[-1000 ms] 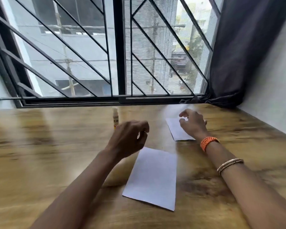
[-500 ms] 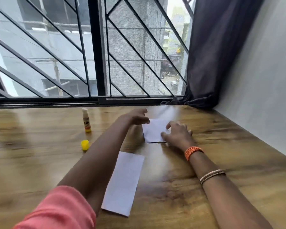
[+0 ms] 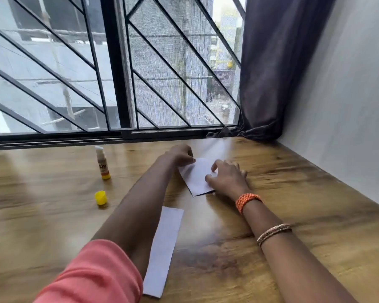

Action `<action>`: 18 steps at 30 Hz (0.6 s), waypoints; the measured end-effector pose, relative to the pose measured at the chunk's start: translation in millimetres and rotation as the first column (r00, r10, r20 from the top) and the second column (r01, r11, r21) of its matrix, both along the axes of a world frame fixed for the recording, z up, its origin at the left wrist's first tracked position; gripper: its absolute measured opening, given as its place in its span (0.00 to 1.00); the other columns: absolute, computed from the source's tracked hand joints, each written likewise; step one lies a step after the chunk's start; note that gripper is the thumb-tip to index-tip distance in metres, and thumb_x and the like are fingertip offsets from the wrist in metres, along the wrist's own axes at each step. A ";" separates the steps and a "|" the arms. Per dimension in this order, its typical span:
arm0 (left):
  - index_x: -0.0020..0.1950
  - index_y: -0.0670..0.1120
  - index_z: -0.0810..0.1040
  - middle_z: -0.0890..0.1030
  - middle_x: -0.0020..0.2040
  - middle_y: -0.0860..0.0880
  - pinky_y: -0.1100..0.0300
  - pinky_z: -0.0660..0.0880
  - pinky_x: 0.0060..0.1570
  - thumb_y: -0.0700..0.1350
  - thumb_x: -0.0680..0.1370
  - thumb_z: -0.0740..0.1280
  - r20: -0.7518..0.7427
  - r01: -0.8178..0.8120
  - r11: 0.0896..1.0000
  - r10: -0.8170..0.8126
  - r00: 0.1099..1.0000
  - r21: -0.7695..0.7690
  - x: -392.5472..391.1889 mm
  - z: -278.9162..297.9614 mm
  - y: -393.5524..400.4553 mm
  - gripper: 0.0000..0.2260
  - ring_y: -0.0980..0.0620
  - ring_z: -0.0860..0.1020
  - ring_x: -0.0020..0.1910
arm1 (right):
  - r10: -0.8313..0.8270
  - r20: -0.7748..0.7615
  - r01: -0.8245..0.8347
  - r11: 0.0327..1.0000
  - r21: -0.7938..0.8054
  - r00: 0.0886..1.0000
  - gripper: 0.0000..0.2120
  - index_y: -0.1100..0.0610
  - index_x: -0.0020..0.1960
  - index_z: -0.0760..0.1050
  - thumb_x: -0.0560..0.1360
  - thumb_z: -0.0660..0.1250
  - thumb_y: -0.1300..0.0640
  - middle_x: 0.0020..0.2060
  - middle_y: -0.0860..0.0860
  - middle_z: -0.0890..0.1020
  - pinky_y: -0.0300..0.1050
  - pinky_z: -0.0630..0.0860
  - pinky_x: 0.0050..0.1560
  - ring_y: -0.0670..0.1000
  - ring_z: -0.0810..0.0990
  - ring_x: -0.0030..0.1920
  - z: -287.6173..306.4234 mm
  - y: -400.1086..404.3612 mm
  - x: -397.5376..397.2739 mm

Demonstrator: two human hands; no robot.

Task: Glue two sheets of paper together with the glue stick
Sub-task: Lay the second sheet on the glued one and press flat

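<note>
Both hands [image 3: 227, 179] now pinch far rectangular paper sheet [image 3: 195, 178].

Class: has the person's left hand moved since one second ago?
Yes. The left hand went from beside the uncapped glue stick rightwards to the far white paper sheet.

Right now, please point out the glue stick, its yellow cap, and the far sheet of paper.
glue stick [image 3: 102, 164]: head view, on its label, mid-body.
yellow cap [image 3: 101, 197]: head view, on its side wall.
far sheet of paper [image 3: 195, 178]: head view, on the bare middle between the hands.
</note>
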State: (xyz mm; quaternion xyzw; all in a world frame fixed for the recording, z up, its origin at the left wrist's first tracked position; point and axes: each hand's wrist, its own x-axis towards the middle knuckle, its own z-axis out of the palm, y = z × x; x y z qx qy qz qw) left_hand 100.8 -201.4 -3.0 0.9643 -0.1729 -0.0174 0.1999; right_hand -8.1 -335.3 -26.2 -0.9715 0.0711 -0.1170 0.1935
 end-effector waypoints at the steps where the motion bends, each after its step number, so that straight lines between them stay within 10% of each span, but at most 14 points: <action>1: 0.53 0.40 0.79 0.80 0.56 0.40 0.60 0.71 0.45 0.43 0.74 0.65 -0.014 -0.008 0.998 0.007 1.000 -0.068 -2.1 2.3 0.9 0.11 0.43 0.77 0.55 | -0.015 0.020 0.014 1.000 0.027 1.000 0.17 0.55 0.60 0.72 0.72 0.64 0.51 0.61 0.57 0.73 0.56 0.62 0.64 0.59 0.67 0.65 -0.1 0.4 -0.2; 8: 0.49 0.43 0.78 0.74 0.44 0.44 0.61 0.70 0.32 0.40 0.74 0.64 -0.147 -0.155 0.806 0.085 0.986 -0.571 -30.0 27.1 23.4 0.05 0.48 0.72 0.40 | -0.331 0.251 0.207 0.885 0.417 0.910 0.22 0.61 0.61 0.67 0.71 0.66 0.55 0.61 0.60 0.71 0.56 0.70 0.60 0.62 0.71 0.61 15.4 -0.2 -9.6; 12: 0.44 0.46 0.75 0.75 0.44 0.46 0.60 0.71 0.33 0.41 0.76 0.64 -0.230 -0.269 0.505 0.139 0.963 -0.820 -55.3 43.3 39.7 0.02 0.49 0.73 0.40 | -0.289 0.053 0.086 0.445 0.891 0.956 0.13 0.60 0.46 0.70 0.71 0.68 0.51 0.43 0.54 0.75 0.48 0.75 0.42 0.54 0.75 0.45 29.7 8.0 -17.3; 18: 0.40 0.48 0.74 0.76 0.39 0.50 0.58 0.72 0.32 0.39 0.76 0.64 -0.362 -0.373 0.268 0.092 0.928 -0.888 -96.1 54.9 73.8 0.06 0.52 0.74 0.37 | -0.099 0.039 -0.035 0.039 0.999 0.994 0.05 0.57 0.41 0.74 0.75 0.69 0.60 0.38 0.53 0.78 0.41 0.79 0.27 0.52 0.79 0.36 36.7 34.9 -32.4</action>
